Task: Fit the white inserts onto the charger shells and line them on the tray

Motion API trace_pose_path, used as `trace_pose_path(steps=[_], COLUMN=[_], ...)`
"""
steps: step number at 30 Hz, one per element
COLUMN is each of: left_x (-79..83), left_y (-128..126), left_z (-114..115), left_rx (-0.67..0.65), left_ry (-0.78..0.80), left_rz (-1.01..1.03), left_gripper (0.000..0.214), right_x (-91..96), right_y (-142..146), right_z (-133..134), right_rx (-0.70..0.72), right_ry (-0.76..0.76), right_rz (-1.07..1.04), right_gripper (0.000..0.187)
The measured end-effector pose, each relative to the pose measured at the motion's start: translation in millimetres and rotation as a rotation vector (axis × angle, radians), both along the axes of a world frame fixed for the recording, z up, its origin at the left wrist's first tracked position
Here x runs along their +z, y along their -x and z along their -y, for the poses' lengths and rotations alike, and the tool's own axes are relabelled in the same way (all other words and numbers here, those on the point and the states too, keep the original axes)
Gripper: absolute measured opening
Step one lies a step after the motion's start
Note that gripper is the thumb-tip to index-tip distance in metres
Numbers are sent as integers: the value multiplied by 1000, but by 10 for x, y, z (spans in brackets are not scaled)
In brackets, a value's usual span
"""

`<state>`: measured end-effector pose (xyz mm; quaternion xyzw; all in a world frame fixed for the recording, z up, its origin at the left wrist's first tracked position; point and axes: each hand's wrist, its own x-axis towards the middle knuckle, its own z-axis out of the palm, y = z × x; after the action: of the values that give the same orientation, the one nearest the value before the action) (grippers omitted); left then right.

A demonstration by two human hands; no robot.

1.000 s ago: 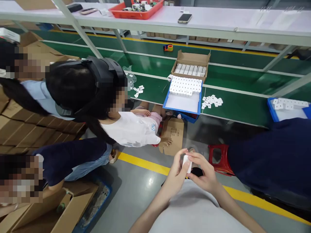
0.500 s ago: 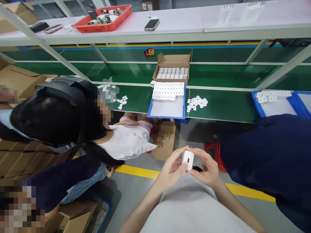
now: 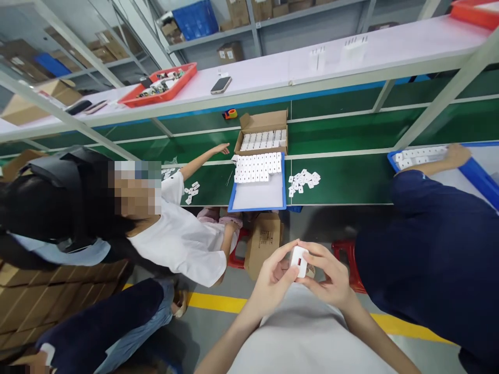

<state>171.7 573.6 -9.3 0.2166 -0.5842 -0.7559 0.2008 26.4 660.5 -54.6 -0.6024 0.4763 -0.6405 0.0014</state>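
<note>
A small white USB charger (image 3: 299,258) with a red port slot is held up in front of my light grey shirt. My left hand (image 3: 273,280) is closed on its left side, the thumb pressing the lower front face. From the right, my right hand (image 3: 331,272) also grips it, with fingertips on its upper right edge and the thumb below. My palms hide its back. Beyond my hands, a blue-rimmed tray (image 3: 258,197) on the green bench carries rows of similar white chargers (image 3: 257,167).
Loose white pieces (image 3: 304,181) lie right of the tray; an open carton (image 3: 264,120) stands behind it. A seated person in white (image 3: 187,234) is at left, a person in navy (image 3: 413,249) at right. A red stool (image 3: 349,262) and a cardboard box (image 3: 263,244) stand below the bench.
My view has tilted up and shifted. My right fingers have moved onto the charger's front edge. The seated person's arm now stretches over the bench; the right co-worker's hand is at another tray.
</note>
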Motion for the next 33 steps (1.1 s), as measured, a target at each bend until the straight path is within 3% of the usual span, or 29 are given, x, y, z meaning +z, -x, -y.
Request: trace_pose_path(steps=[5, 8, 11, 15, 18, 22, 26, 33], left_x=[-14, -19, 19, 94, 97, -14, -119, 30], left_y=[292, 372, 385, 351, 303, 176, -52, -650], left_z=[11, -20, -40, -16, 5, -15, -47, -17], left_rx=[44, 55, 17, -29, -30, 50, 141, 218], left_ry=[37, 124, 261, 442, 513, 423, 405, 386], left_rz=[103, 135, 150, 209, 219, 79, -28, -91], left_gripper=[43, 41, 37, 31, 30, 37, 35, 33], right_x=[-99, -144, -139, -75, -27, 0, 26, 237], right_y=[139, 192, 253, 323, 309, 128, -229, -817], right_z=[-64, -107, -132, -151, -169, -144, -73, -32], right_rx=[-53, 71, 102, 282, 349, 320, 191, 217], right_ry=[-43, -112, -206, -439, -432, -321, -241, -287], right_rz=[8, 257, 501, 573, 642, 712, 808, 794], right_gripper=[43, 43, 49, 35, 34, 33, 32, 27])
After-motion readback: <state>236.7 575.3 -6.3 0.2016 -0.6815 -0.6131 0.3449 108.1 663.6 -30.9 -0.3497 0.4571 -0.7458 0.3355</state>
